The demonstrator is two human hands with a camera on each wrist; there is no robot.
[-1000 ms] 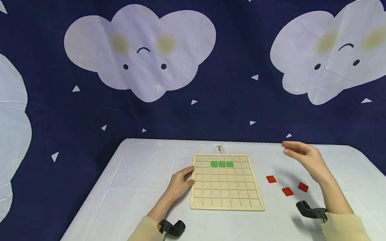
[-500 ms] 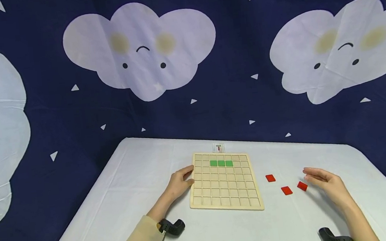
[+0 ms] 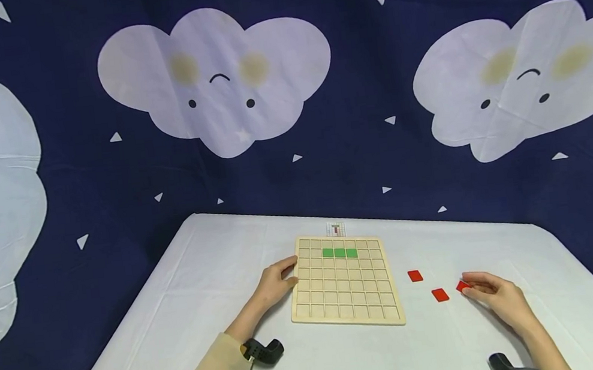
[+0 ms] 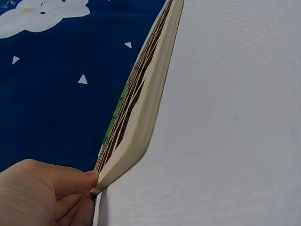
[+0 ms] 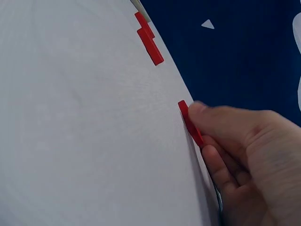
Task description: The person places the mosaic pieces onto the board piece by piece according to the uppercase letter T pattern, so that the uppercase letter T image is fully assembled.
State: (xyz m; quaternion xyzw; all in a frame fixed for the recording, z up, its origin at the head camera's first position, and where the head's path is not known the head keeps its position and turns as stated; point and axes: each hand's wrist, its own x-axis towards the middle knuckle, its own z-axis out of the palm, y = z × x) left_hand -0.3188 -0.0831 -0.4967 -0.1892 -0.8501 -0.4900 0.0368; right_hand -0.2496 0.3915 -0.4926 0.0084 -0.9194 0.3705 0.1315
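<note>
A pale wooden grid board [image 3: 343, 296] lies on the white table, with green square tiles [image 3: 340, 253] in a row near its far side. My left hand [image 3: 274, 282] holds the board's left edge; in the left wrist view, thumb and fingers [image 4: 70, 181] meet at the board's rim. To the right of the board, my right hand [image 3: 500, 296] pinches a red square tile [image 3: 462, 286] between thumb and fingers. The right wrist view shows this red tile [image 5: 190, 123] tilted, close to the table surface. Two more red tiles, one nearer the board [image 3: 415, 276] and one closer to my hand [image 3: 441, 295], lie flat.
A small printed card [image 3: 336, 229] with a coloured T pattern lies just beyond the board's far edge. Behind the white table [image 3: 226, 240] hangs a dark blue cloth [image 3: 370, 159] with clouds and small triangles. A black band with a camera [image 3: 264, 351] sits on the left wrist.
My right hand has come down and toward me from above the table, and its fingers have taken hold of the rightmost red tile. The left hand and board stay where they were.
</note>
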